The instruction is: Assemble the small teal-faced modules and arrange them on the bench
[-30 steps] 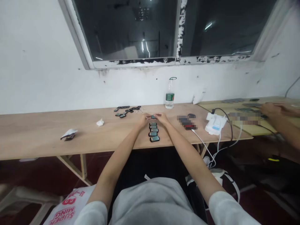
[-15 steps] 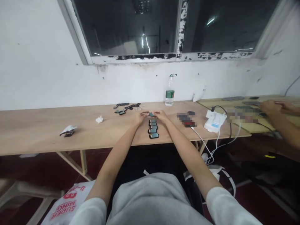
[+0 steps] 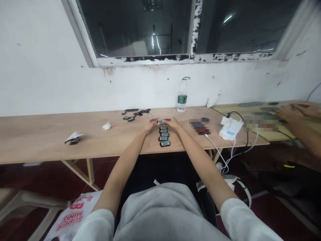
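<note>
Between my two hands is a small dark piece with a grey-green face (image 3: 161, 122), its exact kind too small to make out. My left hand (image 3: 151, 124) grips its left side, and my right hand (image 3: 171, 122) has its fingers on the right side. Directly below them, a column of several similar black-edged pieces (image 3: 165, 144) lies on the wooden table (image 3: 120, 140), grey-green faces up. Farther back and to the left is a loose group of more such dark pieces (image 3: 130, 118), with small pale bits (image 3: 148, 114) beside it.
A water bottle (image 3: 182, 99) stands near the wall. White power strip (image 3: 230, 129) and cables lie to the right, near blurred-out items (image 3: 199, 126). Crumpled tissue (image 3: 106, 126) and an opened packet (image 3: 74, 138) are on the left. A co-worker's hands (image 3: 288, 113) work at far right.
The piece between my hands has tilted a little. My hands stay in nearly the same place above the column, and the view has shifted slightly.
</note>
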The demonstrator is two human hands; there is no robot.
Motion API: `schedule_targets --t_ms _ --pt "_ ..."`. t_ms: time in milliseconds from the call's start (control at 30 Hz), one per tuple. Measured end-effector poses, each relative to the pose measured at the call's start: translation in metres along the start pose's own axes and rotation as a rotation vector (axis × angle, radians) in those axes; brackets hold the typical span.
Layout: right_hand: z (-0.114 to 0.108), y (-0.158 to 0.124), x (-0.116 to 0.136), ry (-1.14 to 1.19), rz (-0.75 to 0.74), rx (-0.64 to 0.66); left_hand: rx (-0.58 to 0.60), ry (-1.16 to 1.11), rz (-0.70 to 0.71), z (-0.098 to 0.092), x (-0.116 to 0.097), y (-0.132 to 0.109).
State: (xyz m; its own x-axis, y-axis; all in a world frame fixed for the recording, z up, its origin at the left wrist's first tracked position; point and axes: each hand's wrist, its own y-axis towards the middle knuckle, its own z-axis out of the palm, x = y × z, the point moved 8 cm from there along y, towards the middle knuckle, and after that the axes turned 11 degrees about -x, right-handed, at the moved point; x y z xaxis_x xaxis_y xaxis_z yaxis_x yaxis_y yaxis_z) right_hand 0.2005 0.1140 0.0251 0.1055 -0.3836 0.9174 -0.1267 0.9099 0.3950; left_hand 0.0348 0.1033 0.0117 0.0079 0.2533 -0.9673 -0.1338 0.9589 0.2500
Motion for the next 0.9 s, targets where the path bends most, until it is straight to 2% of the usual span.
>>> schedule_targets --t_ms 167,367,567,633,733,900 --pt "0.0 -0.003 0.004 -0.018 0.026 0.006 0.04 0.006 -0.042 0.003 0.002 -0.002" --pt "0.0 -0.005 0.006 -0.097 0.043 -0.038 0.044 0.201 0.061 0.002 -0.002 -0.004" --pt "-0.018 0.001 0.003 -0.275 0.02 -0.219 0.0 0.306 0.157 0.005 -0.002 0.003" --pt "-0.025 0.0 0.002 -0.398 0.015 -0.255 0.029 0.369 0.241 0.009 -0.005 0.004" --pt "-0.027 -0.001 -0.002 -0.498 0.008 -0.243 0.12 0.438 0.349 0.017 -0.008 0.0" --pt "-0.02 -0.001 -0.009 -0.563 -0.019 -0.168 0.23 0.501 0.399 0.025 -0.006 -0.005"
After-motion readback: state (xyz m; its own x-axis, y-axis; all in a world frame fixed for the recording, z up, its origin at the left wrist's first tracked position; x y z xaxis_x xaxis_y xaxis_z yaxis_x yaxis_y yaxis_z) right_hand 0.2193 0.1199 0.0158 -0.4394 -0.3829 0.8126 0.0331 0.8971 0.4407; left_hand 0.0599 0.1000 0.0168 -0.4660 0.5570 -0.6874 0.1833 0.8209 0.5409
